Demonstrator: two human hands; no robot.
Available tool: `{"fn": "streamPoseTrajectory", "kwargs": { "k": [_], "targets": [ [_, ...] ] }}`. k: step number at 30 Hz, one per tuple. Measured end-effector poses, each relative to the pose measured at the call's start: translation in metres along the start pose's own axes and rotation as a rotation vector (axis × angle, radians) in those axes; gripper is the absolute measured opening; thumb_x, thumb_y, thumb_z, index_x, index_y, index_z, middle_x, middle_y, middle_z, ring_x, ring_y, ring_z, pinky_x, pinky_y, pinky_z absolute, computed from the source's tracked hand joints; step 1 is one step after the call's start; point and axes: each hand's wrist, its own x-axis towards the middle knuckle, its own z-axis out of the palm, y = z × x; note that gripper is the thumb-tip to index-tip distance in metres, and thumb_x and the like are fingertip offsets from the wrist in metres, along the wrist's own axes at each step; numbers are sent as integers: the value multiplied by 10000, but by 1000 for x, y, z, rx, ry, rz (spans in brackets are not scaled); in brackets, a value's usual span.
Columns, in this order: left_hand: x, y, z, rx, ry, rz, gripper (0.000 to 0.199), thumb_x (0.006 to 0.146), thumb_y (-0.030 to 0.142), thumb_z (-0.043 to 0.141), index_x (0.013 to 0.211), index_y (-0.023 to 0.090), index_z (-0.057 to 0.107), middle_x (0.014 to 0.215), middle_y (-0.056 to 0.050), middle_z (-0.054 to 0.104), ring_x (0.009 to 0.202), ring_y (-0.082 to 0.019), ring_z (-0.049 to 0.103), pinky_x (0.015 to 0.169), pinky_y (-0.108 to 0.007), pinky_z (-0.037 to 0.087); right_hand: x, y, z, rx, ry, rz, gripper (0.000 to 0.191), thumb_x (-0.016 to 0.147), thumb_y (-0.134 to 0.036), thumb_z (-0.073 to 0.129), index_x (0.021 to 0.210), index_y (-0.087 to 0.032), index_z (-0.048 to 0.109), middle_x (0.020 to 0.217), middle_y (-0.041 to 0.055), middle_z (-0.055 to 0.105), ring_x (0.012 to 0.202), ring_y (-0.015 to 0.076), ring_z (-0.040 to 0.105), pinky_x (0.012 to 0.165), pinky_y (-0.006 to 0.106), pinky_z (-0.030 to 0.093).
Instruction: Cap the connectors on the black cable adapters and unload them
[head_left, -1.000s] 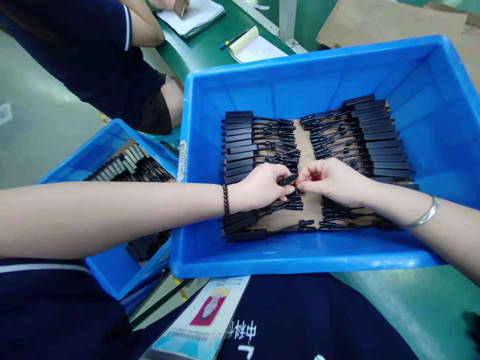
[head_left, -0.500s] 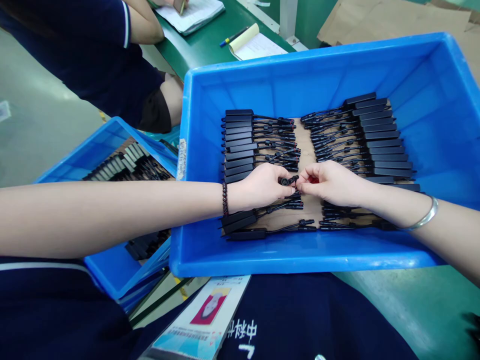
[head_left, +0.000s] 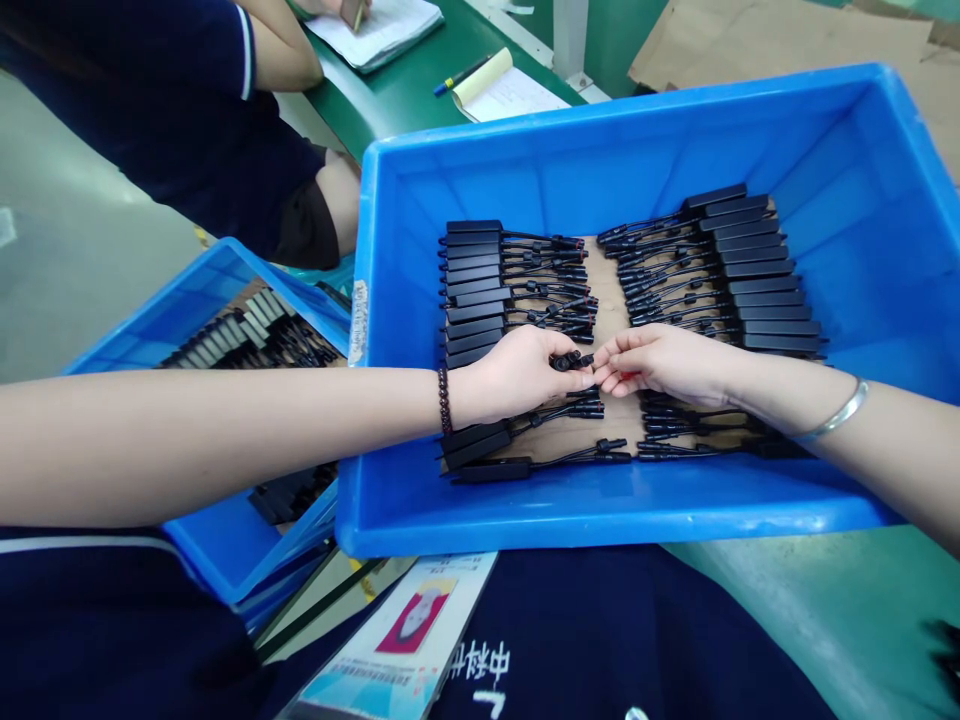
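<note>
My left hand (head_left: pixel 525 372) pinches black cable connectors (head_left: pixel 571 360) over the middle of a blue bin (head_left: pixel 615 525). Facing it, my right hand (head_left: pixel 660 362) has its fingertips at the connector ends, with something small and red partly showing under its curled fingers. Inside the bin, black modules with short cables lie in a left row (head_left: pixel 474 268) and a right row (head_left: pixel 759 268), cable ends toward the brown cardboard (head_left: pixel 609 290) between them. My hands and wrists cover parts of both rows.
A second blue bin (head_left: pixel 225 550) with white and black parts stands lower left. Behind it a person in dark clothing (head_left: pixel 187 120) is beside a green table (head_left: pixel 405 95) with papers, a notepad (head_left: pixel 510 92) and a pen. Brown cardboard (head_left: pixel 765 50) lies at the back right.
My right hand's fingers have loosened and spread slightly at the connector ends. My left hand keeps its pinch. The whole view has shifted a little.
</note>
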Motion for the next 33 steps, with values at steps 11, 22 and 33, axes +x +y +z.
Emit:
{"fn": "streamPoseTrajectory", "kwargs": {
  "k": [11,22,33],
  "targets": [
    [-1,4,3,-181,-16,-71,212,821,254,565,1007,153,572,869,-21,633,639,-95,636,522,-165,432,-1,1,-6,-128,40,-198,104,848,-49,473,865,-152,473,781,41,670,488,46,497,446,159,368],
    [4,-1,4,-253,49,-47,142,826,270,581,887,143,597,775,-14,617,588,-84,626,509,-153,490,0,1,-13,-338,127,-432,129,778,-232,610,879,-160,647,706,-1,589,608,83,491,580,209,401],
    [5,3,3,-239,68,-109,189,802,292,601,914,141,613,758,-14,614,539,-89,627,445,-143,413,-4,2,-6,-687,245,-510,163,760,-315,604,785,-154,617,673,4,606,579,94,501,549,215,352]
  ]
}}
